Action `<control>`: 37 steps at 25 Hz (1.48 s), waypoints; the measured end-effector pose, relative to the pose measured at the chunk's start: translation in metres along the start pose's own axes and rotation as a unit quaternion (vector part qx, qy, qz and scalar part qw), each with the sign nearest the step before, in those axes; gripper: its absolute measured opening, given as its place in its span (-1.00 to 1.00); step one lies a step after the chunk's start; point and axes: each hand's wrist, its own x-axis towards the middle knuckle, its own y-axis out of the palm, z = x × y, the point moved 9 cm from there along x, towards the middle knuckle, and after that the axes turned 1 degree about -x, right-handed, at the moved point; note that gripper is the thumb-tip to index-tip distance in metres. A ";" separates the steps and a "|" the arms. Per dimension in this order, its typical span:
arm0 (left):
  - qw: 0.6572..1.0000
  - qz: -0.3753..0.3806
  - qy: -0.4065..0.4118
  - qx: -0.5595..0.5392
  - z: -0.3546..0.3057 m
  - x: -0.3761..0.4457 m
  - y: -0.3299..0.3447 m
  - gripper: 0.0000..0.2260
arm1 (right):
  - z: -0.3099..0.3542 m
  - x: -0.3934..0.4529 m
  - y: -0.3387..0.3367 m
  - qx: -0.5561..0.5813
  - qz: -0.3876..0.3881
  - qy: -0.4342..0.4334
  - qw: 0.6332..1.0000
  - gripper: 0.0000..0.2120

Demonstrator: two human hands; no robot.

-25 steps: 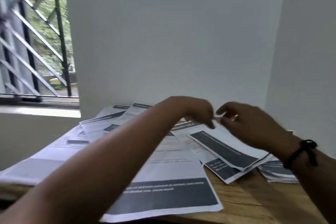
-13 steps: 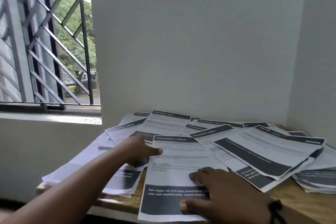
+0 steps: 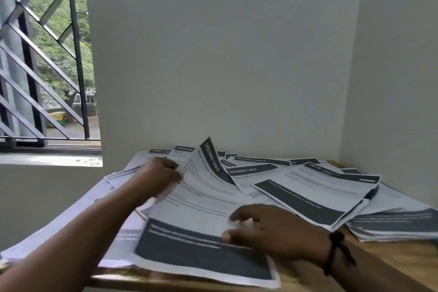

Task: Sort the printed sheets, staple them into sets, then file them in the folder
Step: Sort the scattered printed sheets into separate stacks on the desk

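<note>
The left hand (image 3: 161, 176) grips the left edge of the front sheet (image 3: 201, 206), fingers curled round it, so the far end with its "DRESSING TABLE" heading curls up off the pile. The right hand (image 3: 272, 230) lies flat on the near part of that same sheet, fingers relaxed and spread, pressing it down by the dark band. More printed sheets (image 3: 315, 187) lie fanned and overlapping across the wooden table (image 3: 391, 258), in the corner of the white walls, beside the barred window (image 3: 42, 59).
</note>
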 end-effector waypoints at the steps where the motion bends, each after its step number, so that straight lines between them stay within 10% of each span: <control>1: 0.999 -0.038 0.033 0.020 -0.009 0.003 -0.013 -0.89 | -0.013 0.006 -0.009 0.016 -0.013 0.013 1.000 -0.43; 10: 0.908 -0.204 0.088 -0.355 -0.022 0.035 -0.121 -0.91 | -0.077 0.080 -0.035 -0.157 -0.040 0.089 0.983 -0.47; 18: 0.985 -0.118 0.033 -0.121 -0.004 0.063 0.018 -0.84 | -0.077 0.106 -0.029 -0.196 -0.106 0.107 0.969 -0.60; 23: 0.977 -0.100 0.005 -0.190 0.003 0.067 0.023 -0.88 | -0.067 0.113 -0.025 -0.186 -0.126 0.067 0.972 -0.86; 37: 0.983 -0.090 0.045 -0.152 0.003 0.070 0.021 -0.86 | -0.113 0.064 -0.129 0.000 -0.435 0.148 0.888 -0.79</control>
